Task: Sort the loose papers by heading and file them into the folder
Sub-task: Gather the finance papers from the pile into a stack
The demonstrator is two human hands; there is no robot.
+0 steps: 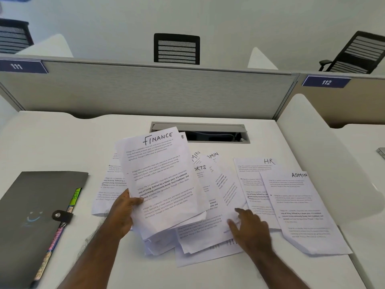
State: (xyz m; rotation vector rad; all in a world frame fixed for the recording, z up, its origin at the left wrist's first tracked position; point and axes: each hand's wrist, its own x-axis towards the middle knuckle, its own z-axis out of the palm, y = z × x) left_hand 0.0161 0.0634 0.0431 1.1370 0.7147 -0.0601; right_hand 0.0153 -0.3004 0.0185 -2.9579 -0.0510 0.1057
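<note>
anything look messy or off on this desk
Yes. The loose papers lie fanned and overlapping at odd angles in the middle of the desk, headings mixed. The admin sheet at the right sits skewed over the hr sheet. The folder at the left is still strapped shut.

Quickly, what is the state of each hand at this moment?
Left hand: closed, holding a stack of white printed sheets headed FINANCE.
Right hand: open, holding nothing, fingers spread over the loose white papers on the desk.
</note>
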